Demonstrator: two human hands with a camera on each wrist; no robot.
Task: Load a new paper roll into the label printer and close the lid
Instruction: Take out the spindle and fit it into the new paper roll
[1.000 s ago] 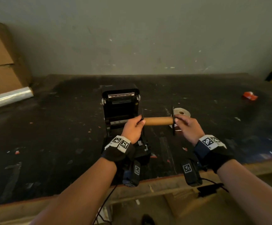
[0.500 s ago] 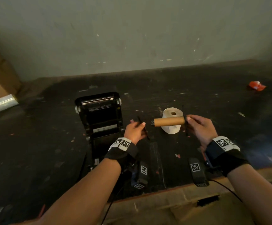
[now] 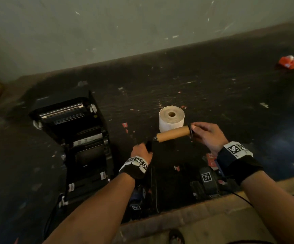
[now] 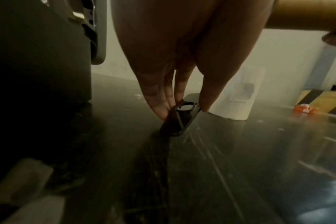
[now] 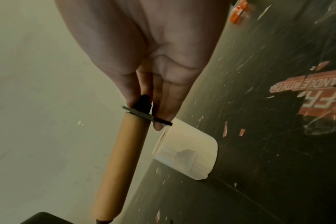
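The black label printer (image 3: 83,145) stands at the left of the table with its lid (image 3: 63,111) raised. A new white paper roll (image 3: 171,120) (image 5: 184,153) stands on end at the table's middle. My right hand (image 3: 205,133) pinches the end of the spindle with a black guide plate (image 5: 146,116), which carries a bare brown cardboard core (image 3: 173,133) (image 5: 121,165), held level above the table. My left hand (image 3: 141,150) pinches the other black guide plate (image 4: 179,119), whose lower end touches the table beside the printer.
An orange wrapper (image 3: 289,62) lies at the far right. A torn red sticker (image 5: 316,97) is stuck on the table near my right wrist. Two black straps with markers (image 3: 207,178) lie at the wooden front edge (image 3: 195,212). A grey wall runs behind the table.
The left hand has pulled its black plate off the spindle's end and lowered it to the table. The right hand has carried the spindle with the core to the right, in front of the white roll.
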